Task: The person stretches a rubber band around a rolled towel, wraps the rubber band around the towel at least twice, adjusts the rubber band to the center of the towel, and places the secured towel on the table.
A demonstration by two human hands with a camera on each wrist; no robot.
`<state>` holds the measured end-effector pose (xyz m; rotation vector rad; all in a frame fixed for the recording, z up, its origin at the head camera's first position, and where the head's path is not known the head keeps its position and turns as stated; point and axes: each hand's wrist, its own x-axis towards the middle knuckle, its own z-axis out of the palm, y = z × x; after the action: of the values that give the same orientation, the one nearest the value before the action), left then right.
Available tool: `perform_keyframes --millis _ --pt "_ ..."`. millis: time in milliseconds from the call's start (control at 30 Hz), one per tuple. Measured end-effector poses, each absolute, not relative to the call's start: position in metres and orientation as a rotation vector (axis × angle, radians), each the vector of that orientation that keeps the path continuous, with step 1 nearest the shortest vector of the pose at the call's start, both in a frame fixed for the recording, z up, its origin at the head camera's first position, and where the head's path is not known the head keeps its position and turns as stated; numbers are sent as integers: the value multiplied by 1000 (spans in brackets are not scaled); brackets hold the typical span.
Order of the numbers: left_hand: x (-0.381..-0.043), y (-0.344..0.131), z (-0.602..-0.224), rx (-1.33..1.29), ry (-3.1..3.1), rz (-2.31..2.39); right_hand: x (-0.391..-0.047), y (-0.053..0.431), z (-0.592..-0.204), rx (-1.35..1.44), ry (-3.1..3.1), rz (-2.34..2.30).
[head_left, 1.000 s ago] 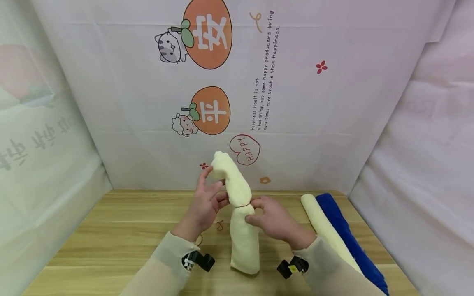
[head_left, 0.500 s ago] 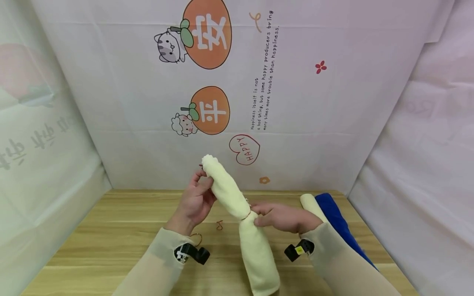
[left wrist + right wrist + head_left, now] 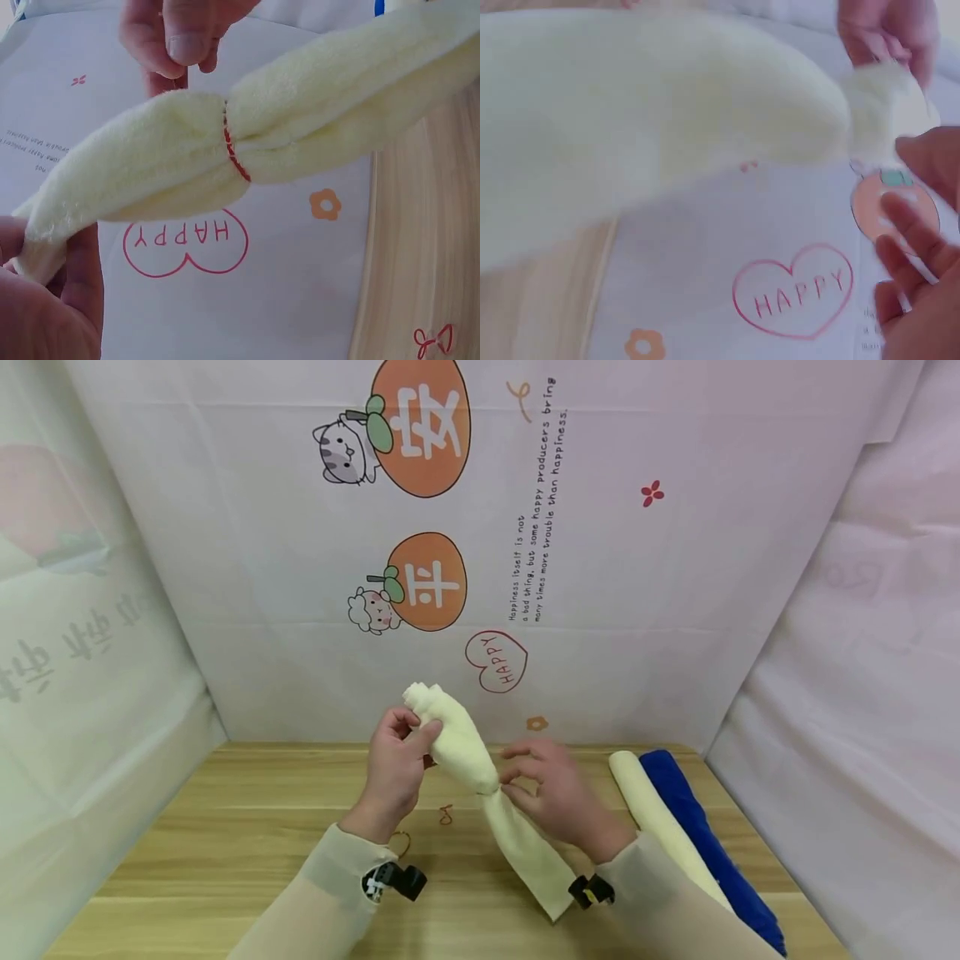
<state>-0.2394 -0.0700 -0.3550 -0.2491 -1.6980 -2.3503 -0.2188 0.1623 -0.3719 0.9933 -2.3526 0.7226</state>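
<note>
A cream rolled towel (image 3: pixel 459 747) slants between both hands, drawn in at its middle by a thin red band (image 3: pixel 234 146). My left hand (image 3: pixel 392 772) pinches its upper end, thumb on the near side. Beside the waist of the roll, my right hand (image 3: pixel 557 793) has its thumb and fingertips close to the band. The right wrist view shows that thumb (image 3: pixel 934 157) apart from the loosely bent fingers (image 3: pixel 904 262), with a gap between them. The towel's lower half hangs down to the right, flattened near its end.
At the right of the wooden table (image 3: pixel 247 860) lie a cream roll (image 3: pixel 660 818) and a blue roll (image 3: pixel 697 835), side by side. A small red loop (image 3: pixel 446 815) and a tan loop (image 3: pixel 401 843) lie near my left wrist. A printed white cloth (image 3: pixel 600 610) stands behind.
The towel has tilted from near upright to slanting, its upper end moving left. My left fingers have taken a pinch on that end. My right hand has loosened from the waist.
</note>
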Motion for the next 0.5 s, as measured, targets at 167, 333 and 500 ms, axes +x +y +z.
perform_keyframes --millis 167,333,500 --pt "-235 -70 -352 -138 -1648 -2396 -215 147 -388 1049 -2159 508" --pt "-232 -66 -347 -63 -1608 -2479 -211 136 -397 953 -2290 539" --pt "-233 -68 -346 -3 -1605 -2504 -212 132 -399 979 -2290 562"
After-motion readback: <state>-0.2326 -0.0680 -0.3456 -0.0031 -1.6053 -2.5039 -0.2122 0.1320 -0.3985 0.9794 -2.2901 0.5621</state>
